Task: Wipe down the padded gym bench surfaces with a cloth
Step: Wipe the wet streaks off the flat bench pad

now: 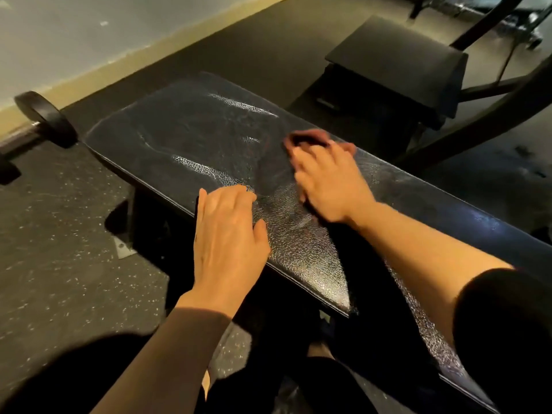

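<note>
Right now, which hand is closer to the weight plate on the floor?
Left. The left hand rests on the bench's near edge, toward the weight plate; the right hand wipes farther right, across the pad.

Across the middle of the frame the table [191, 135] lies bare toward the upper left, open to a pass, hemmed by a weight plate [44, 118] at the left edge and a second padded seat [397, 58] with dark frame bars [490, 106] at upper right.
</note>
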